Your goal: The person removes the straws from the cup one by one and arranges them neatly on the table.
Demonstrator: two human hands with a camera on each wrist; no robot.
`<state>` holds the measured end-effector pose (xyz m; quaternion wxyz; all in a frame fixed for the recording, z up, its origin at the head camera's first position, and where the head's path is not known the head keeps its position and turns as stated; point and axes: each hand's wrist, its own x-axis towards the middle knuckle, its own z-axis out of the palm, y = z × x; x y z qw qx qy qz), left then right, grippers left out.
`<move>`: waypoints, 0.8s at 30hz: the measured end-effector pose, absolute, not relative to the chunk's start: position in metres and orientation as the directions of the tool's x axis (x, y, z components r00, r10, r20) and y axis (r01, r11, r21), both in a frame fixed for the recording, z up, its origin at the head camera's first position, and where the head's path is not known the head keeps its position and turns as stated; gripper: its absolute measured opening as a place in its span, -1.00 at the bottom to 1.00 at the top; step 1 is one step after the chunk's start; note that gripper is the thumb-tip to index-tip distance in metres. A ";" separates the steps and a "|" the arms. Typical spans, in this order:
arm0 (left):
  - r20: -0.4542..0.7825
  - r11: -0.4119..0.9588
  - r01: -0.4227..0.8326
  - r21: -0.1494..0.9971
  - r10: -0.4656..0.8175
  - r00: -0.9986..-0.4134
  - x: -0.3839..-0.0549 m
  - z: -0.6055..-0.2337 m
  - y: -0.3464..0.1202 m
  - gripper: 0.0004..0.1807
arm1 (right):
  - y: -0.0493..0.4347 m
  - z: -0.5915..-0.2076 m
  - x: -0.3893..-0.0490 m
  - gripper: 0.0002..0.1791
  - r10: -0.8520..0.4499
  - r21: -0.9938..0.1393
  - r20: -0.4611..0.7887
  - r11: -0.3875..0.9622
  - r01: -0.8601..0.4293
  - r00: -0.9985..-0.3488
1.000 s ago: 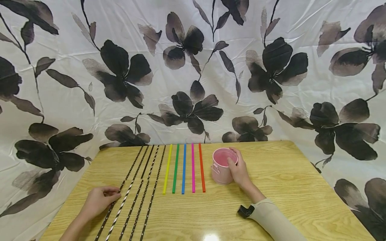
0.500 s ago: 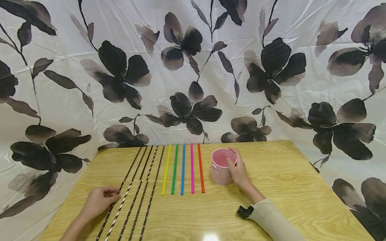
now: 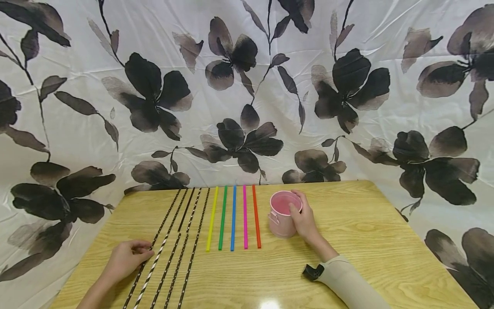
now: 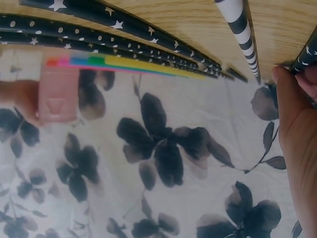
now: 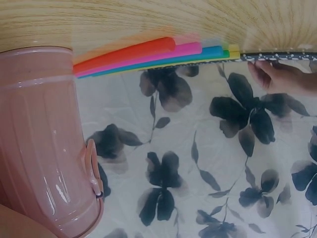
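My left hand (image 3: pixel 125 259) pinches the leftmost black patterned straw (image 3: pixel 135 285) near the middle of its row, low on the table. In the left wrist view its thumb and fingers meet around this black straw (image 4: pixel 307 55). Just right of it lies a black-and-white striped straw (image 3: pixel 148 278). My right hand (image 3: pixel 306 219) grips a small pink bucket (image 3: pixel 281 226) by its far right side, thumb hooked over the rim. The bucket stands upright, its handle folded on the left side. In the right wrist view the bucket's ribbed wall (image 5: pixel 44 148) fills the left side.
Several more black patterned straws lie lengthwise in two rows right of the striped one. Between them and the bucket lie yellow (image 3: pixel 211 219), green (image 3: pixel 222 218), blue (image 3: pixel 233 218), magenta (image 3: pixel 245 216) and red (image 3: pixel 256 216) straws. A floral cloth (image 3: pixel 247 86) hangs behind the wooden table (image 3: pixel 362 240).
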<state>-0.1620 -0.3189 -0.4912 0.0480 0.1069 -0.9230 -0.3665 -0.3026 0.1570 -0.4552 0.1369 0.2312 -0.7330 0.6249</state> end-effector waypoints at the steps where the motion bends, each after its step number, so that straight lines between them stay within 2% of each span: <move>1: 0.010 0.707 -0.163 0.688 -0.235 -0.972 -0.162 -0.491 -0.319 -0.60 | 0.157 -0.455 -0.303 -0.53 -0.170 -0.854 0.488 0.110 -0.509 -0.856; 24: -0.028 0.670 -0.193 0.717 -0.249 -0.968 -0.161 -0.489 -0.317 -0.58 | 0.157 -0.454 -0.305 -0.55 -0.165 -0.851 0.493 0.113 -0.513 -0.854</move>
